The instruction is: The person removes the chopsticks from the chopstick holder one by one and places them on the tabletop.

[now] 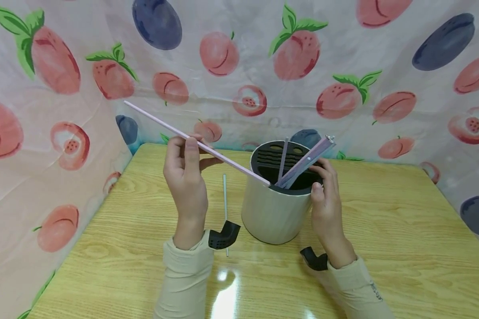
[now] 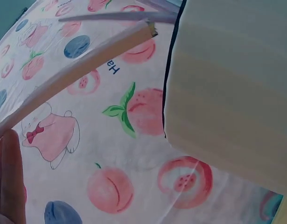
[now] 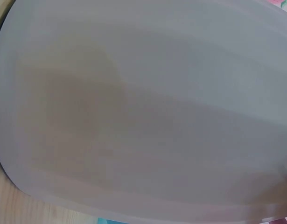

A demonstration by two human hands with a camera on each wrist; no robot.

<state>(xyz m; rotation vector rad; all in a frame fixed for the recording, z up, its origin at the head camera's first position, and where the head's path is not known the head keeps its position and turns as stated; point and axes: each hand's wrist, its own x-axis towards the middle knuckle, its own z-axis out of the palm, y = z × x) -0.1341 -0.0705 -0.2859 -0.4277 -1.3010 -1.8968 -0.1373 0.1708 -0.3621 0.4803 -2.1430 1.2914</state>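
Observation:
My left hand (image 1: 191, 181) pinches a long, thin pink stick (image 1: 155, 119) between thumb and fingers. It slants down to the right, its low end at the near left rim of a round, off-white pen holder (image 1: 277, 217) with a black slotted top. In the left wrist view the end of the stick (image 2: 82, 65) points toward the holder's side. My right hand (image 1: 328, 208) grips the holder's right side at the rim, thumb in front. Several pinkish sticks (image 1: 307, 158) lean out of the large compartment. The holder's wall (image 3: 143, 107) fills the right wrist view.
A thin pale stick (image 1: 225, 195) lies on the wood-grain table (image 1: 403, 239), left of the holder and partly behind the black wrist mount (image 1: 225, 235). Fruit-print cloth (image 1: 259, 53) hangs behind the table and along both sides.

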